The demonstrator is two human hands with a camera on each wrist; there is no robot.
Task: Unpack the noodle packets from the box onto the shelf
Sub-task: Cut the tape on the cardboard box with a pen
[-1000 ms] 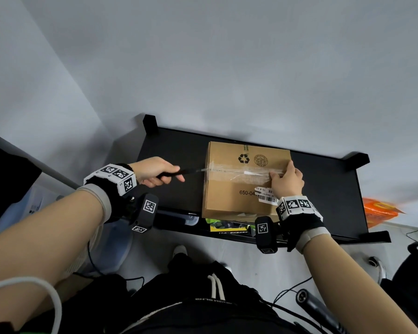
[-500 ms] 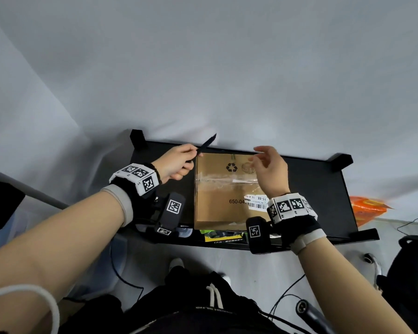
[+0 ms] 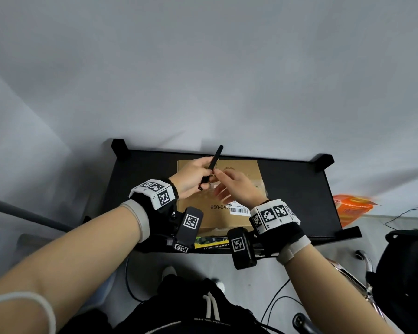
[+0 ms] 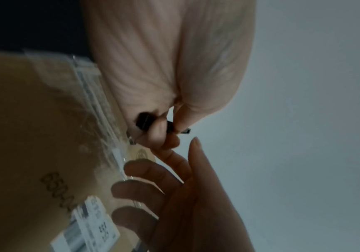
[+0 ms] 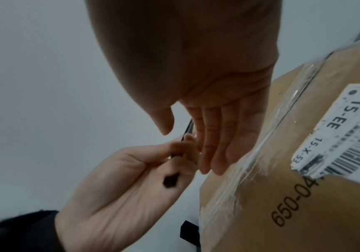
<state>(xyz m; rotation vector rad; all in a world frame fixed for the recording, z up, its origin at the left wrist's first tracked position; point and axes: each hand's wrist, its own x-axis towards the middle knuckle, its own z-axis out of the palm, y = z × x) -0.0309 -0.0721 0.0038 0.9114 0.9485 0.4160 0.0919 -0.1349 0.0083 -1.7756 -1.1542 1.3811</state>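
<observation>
A taped brown cardboard box (image 3: 217, 213) with a barcode label stands closed on the black shelf top (image 3: 297, 189). Above the box, my left hand (image 3: 191, 179) grips a slim black cutter (image 3: 214, 161), which points up and away. My right hand (image 3: 235, 189) hovers beside it with straight fingers, the fingertips touching the cutter near my left fingers. The left wrist view shows the cutter (image 4: 144, 121) in my curled left fingers and the box (image 4: 34, 136) below. In the right wrist view my right fingers (image 5: 215, 139) lie straight, thumb apart, over the box (image 5: 304, 196). No noodle packets are visible.
An orange packet (image 3: 351, 208) lies past the shelf's right end. A yellow-green item (image 3: 210, 242) shows on a lower level under the box. Black gear (image 3: 408, 273) and cables (image 3: 275, 307) sit on the floor at right. A grey wall backs the shelf.
My left hand lifted the cutter from the tape at the box's left edge up over the box. My right hand left the box top and came to the cutter.
</observation>
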